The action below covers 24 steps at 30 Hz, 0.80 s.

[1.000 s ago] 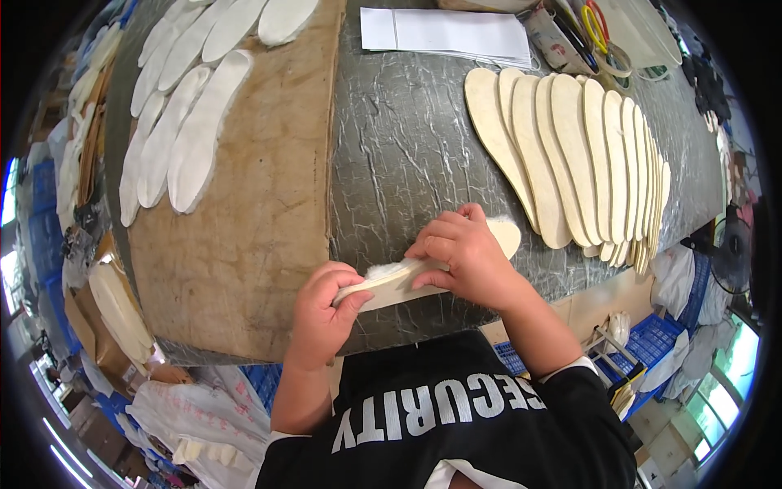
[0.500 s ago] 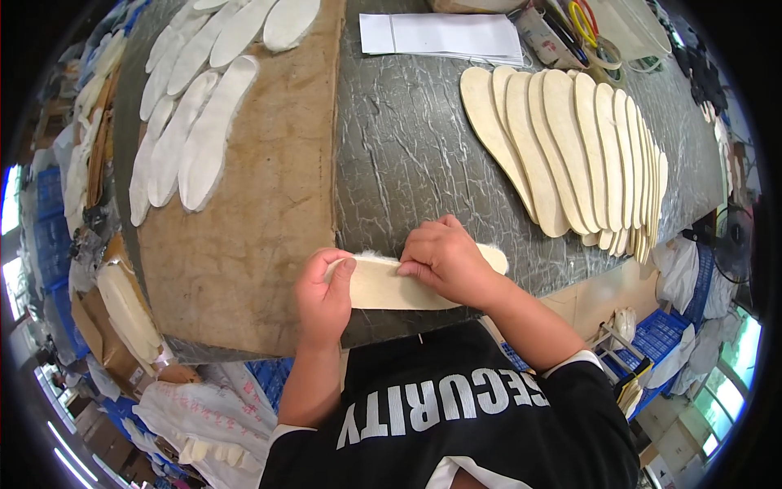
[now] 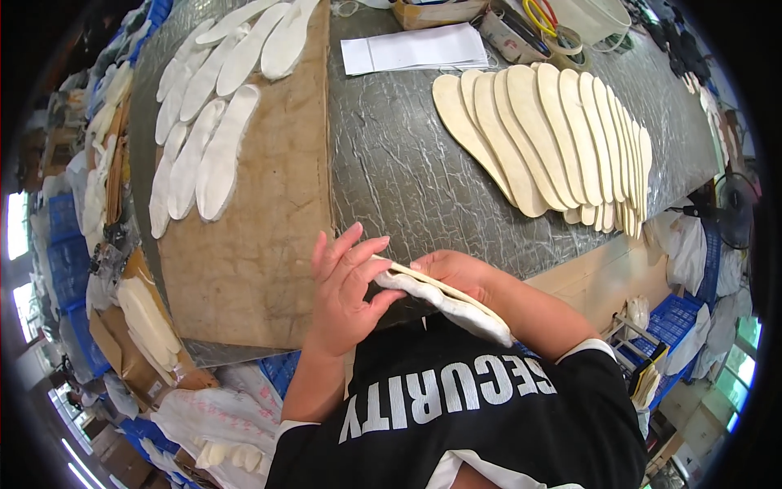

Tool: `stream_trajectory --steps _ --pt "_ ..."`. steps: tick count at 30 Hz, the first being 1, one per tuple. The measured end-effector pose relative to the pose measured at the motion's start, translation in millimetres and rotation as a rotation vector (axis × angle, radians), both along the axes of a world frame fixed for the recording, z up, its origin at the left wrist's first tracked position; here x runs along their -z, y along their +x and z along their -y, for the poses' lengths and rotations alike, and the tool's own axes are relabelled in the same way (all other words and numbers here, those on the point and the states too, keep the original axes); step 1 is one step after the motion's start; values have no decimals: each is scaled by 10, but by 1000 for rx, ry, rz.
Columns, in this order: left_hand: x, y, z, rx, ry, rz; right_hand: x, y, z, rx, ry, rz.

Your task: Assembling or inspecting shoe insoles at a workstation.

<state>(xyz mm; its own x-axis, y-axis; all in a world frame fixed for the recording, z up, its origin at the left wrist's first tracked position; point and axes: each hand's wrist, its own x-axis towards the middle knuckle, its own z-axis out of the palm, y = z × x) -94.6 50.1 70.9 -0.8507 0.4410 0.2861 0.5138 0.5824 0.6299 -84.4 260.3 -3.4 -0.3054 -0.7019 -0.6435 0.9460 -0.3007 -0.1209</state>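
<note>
Blue plastic crates (image 3: 65,244) at far left, w/ pale stuff piled by them; too blurry to tell what's inside. More blue crates (image 3: 680,314) at lower right, contents not clear.

Held up off the grey crinkly desk (image 3: 391,163), near its front edge, just above the black shirt: one long soft white-and-tan shoe insole (image 3: 444,297). Left hand (image 3: 346,293) w/ fingers spread wide, flat against insole's left end, thumb under. Right hand (image 3: 456,269) closed on insole from behind, grip tight round its middle.

On desk: fanned row of tan flat insoles (image 3: 554,138) at right, well apart from hands. White fuzzy insoles (image 3: 208,138) in rows on brown cardboard sheet (image 3: 261,244) at left. White paper sheets (image 3: 415,49) at back.
</note>
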Motion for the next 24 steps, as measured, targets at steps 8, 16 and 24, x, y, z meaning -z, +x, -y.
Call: stream_trajectory --steps 8,16,24 --pt "-116 -49 23 127 -7 18 -97 172 -5 -139 -4 57" --pt "-233 -68 -32 263 -124 108 -25 309 11 -250 -32 -17" --pt "-37 -27 -39 283 72 274 103 391 25 -363 -72 -4"
